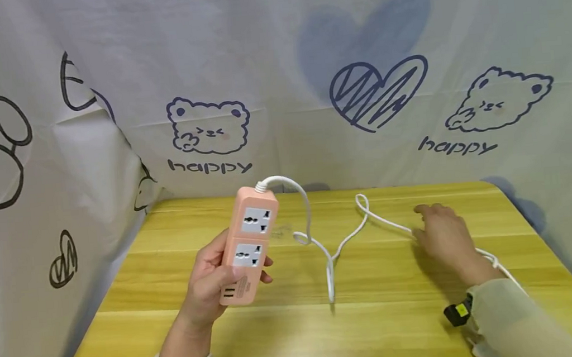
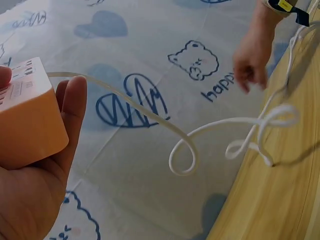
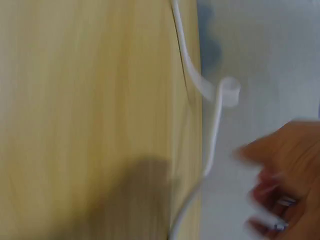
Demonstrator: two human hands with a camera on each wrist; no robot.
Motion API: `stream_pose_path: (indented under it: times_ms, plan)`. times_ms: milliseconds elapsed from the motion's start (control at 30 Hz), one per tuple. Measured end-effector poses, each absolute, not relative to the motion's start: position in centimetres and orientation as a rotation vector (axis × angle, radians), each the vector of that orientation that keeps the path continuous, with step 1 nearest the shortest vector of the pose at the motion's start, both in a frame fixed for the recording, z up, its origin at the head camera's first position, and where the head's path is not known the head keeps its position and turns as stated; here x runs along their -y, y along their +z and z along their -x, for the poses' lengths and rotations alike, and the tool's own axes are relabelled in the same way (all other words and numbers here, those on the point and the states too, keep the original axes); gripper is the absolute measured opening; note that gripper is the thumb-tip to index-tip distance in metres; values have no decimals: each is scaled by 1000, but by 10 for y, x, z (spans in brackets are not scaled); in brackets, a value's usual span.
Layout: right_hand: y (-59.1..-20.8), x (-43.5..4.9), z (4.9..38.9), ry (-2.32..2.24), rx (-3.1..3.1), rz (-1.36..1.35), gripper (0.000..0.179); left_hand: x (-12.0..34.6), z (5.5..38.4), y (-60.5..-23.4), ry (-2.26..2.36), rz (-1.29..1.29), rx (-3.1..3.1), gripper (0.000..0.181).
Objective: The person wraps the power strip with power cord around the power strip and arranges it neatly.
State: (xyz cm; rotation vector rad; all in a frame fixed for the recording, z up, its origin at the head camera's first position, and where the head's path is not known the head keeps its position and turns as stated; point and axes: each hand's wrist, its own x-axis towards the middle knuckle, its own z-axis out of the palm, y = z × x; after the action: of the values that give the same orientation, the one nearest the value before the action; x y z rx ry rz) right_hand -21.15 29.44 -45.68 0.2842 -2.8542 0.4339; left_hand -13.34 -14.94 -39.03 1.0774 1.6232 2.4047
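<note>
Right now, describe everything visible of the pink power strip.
The power strip is a pink, plastic-looking bar with rounded corners, two white socket panels and dark slots near its lower end. A white cord leaves its top. The left hand grips it, tilted, above the table, thumb on its face.

"happy" (image 1: 210, 166) on backdrop (image 1: 284, 61), strip print (image 1: 242, 287) unclear

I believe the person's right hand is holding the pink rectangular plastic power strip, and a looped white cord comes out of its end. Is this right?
Not entirely: the head view shows the left hand holding the pink rectangular plastic power strip. The looped white cord does come out of its end.
</note>
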Motion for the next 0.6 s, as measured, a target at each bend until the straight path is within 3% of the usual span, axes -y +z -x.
stream_pose_path:
  times_ms: [133, 267, 467, 600]
  plan:
    - [-463, -225, 190, 821, 2701, -659, 47, 139, 133, -385, 2415, -1078, -1587, 70]
    - [-468, -180, 166, 1651, 2633, -1033, 60, 133, 137, -383, 2473, -1063, -1580, 70]
    - [-465, -169, 153, 2593, 2161, -1319, 26, 142, 142, -388, 2601, -853, -1706, 68]
    - [-454, -185, 154, 2885, 1688, -1435, 63, 159, 143, -395, 2748, -567, -1715, 64]
